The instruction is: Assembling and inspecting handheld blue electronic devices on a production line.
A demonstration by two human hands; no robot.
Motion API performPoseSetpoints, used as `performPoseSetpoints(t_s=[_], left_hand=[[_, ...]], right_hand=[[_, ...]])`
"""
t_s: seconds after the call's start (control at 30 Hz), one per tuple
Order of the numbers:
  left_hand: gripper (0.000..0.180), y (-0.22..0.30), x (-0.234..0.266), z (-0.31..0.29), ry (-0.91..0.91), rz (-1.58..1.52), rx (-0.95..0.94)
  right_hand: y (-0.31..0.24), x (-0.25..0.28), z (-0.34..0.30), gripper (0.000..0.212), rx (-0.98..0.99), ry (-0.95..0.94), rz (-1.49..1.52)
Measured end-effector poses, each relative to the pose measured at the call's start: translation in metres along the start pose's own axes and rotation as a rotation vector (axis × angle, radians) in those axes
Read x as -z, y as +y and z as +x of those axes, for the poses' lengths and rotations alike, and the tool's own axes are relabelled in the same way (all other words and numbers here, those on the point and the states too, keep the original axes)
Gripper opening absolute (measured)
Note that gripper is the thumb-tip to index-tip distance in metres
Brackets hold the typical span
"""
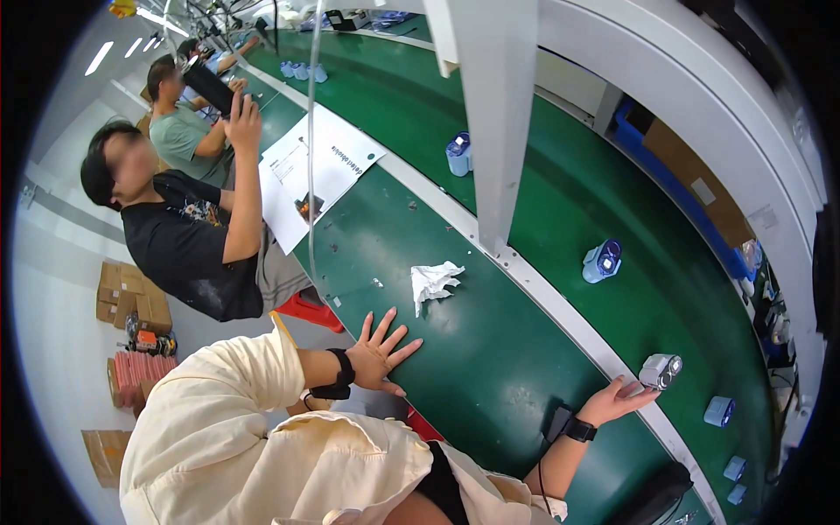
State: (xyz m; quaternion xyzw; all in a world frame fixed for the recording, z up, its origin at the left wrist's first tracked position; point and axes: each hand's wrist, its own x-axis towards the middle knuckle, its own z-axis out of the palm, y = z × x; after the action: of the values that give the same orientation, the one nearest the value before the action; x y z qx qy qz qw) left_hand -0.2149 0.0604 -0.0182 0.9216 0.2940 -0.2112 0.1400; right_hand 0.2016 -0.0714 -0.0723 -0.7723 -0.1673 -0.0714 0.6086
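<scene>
Right hand (pixel 612 402) is half-open right up at a silver device (pixel 658 372) by the near edge of the conveyor belt (pixel 560 214), can't tell if it's gripping, left hand (pixel 377 360) splayed empty on the bench (pixel 507 376)'s near edge.

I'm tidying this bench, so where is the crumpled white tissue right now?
In the head view, the white tissue lies near the centre on the green tabletop, just beyond the left hand and left of the upright post's base.
</scene>
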Motion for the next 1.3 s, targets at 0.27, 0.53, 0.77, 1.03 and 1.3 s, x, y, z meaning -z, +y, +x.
performPoseSetpoints(t_s=[0.27, 0.53, 0.77, 1.03, 1.3], left_hand=[[0.109, 0.002, -0.004, -0.008, 0.115, -0.073, -0.030], [0.110, -0.002, -0.002, -0.008, 0.177, -0.142, 0.060], [0.112, 0.002, -0.014, -0.001, 0.327, -0.147, 0.064], [0.112, 0.000, -0.010, 0.002, 0.343, -0.241, 0.045], [0.108, -0.002, 0.001, -0.005, 0.289, -0.302, 0.101]], right_hand=[[-0.007, 0.020, -0.020, 0.075, 0.284, -0.049, -0.509], [-0.171, -0.078, -0.062, 0.015, 0.475, -0.838, -0.029], [-0.227, -0.292, -0.110, 0.078, 0.607, -0.716, -0.032], [-0.198, -0.403, -0.081, 0.085, 0.289, -0.554, -0.165], [-0.217, -0.385, -0.096, 0.072, 0.263, -0.584, -0.272]])
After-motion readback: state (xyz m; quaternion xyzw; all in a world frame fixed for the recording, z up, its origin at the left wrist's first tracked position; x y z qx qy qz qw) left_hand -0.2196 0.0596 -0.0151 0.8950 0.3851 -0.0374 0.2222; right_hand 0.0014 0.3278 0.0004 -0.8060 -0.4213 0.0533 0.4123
